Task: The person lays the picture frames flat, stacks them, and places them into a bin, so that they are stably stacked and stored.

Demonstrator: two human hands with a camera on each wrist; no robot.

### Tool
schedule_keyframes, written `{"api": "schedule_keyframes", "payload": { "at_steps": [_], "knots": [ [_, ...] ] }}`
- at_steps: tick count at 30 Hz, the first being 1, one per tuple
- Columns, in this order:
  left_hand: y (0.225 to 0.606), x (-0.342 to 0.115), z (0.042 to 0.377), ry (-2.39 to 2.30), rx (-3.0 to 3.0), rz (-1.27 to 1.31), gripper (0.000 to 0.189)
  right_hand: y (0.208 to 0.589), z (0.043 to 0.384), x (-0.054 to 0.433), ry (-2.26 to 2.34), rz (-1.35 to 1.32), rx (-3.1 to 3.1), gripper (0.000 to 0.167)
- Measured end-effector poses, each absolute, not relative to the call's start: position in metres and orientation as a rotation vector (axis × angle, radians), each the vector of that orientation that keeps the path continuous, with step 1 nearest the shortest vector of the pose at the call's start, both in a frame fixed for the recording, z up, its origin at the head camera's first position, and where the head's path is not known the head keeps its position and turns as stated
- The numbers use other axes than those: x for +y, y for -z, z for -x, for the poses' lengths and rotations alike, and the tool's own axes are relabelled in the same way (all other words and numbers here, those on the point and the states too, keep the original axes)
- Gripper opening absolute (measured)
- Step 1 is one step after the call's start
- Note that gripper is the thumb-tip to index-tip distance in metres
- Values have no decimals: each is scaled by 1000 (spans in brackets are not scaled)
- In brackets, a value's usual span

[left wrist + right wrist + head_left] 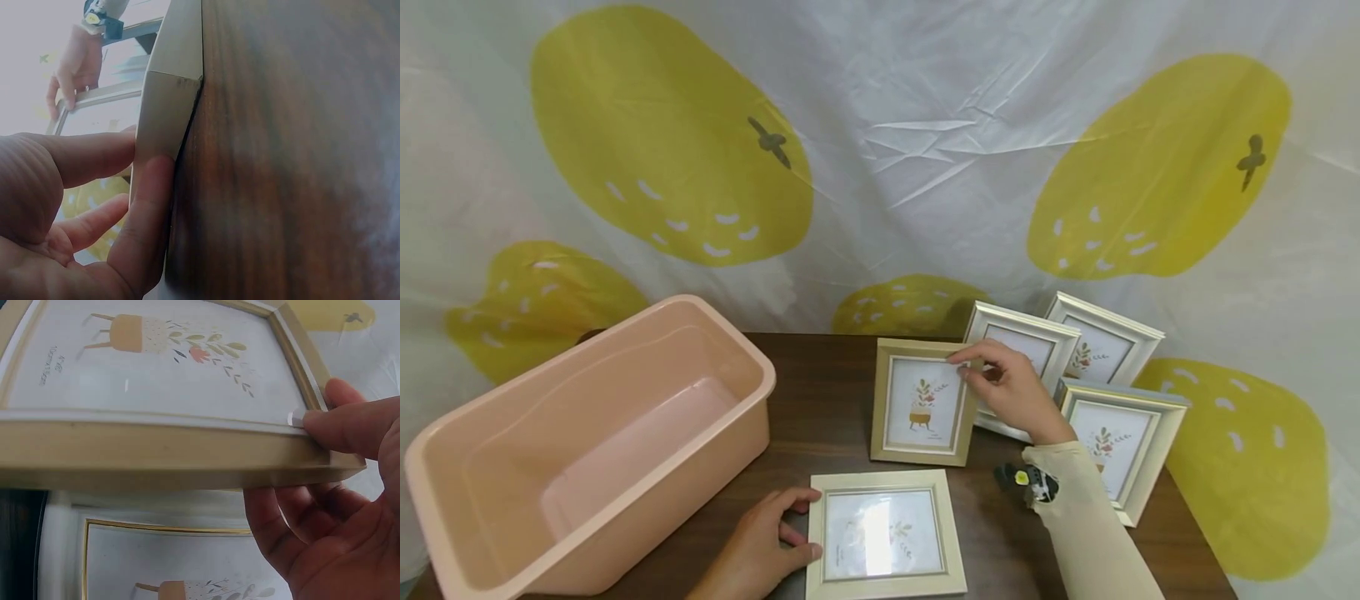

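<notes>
In the head view, my right hand pinches the upper right corner of a tan wooden picture frame, which stands upright. The right wrist view shows the thumb on the front and the other fingers behind. A cream picture frame lies face up on the table, its glass catching glare. My left hand holds this frame's left edge, with thumb and fingers at its side in the left wrist view. Both frames contain a potted-plant print.
A large pink plastic bin stands at the left. Behind my right arm are a silver-white frame, another pale frame and a third frame nearer the right edge. A curtain with yellow fruit hangs behind the dark wooden table.
</notes>
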State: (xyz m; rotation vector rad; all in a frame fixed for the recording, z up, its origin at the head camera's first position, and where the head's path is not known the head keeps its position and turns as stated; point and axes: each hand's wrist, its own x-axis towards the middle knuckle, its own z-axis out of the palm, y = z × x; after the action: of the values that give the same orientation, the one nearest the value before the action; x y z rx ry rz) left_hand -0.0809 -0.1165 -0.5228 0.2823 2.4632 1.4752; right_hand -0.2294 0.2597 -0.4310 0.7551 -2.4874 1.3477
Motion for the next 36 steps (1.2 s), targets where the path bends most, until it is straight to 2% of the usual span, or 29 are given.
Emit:
{"api": "schedule_keyframes", "payload": {
  "at_steps": [11,21,28,36],
  "knots": [
    [524,-118,83,-1461,2480,-287,63,422,222,255,-1374,-789,-2386,29],
    [518,-121,83,-1465,2500,-290,60,413,195,248,-1391,-772,-2234,34],
    [508,-115,82,-1490,2564,-183,51,415,173,246,-1408,-781,-2144,38],
    [489,-107,88,-1768,2445,-226,38,420,153,243,-1447,-764,-2128,40]
  ]
}}
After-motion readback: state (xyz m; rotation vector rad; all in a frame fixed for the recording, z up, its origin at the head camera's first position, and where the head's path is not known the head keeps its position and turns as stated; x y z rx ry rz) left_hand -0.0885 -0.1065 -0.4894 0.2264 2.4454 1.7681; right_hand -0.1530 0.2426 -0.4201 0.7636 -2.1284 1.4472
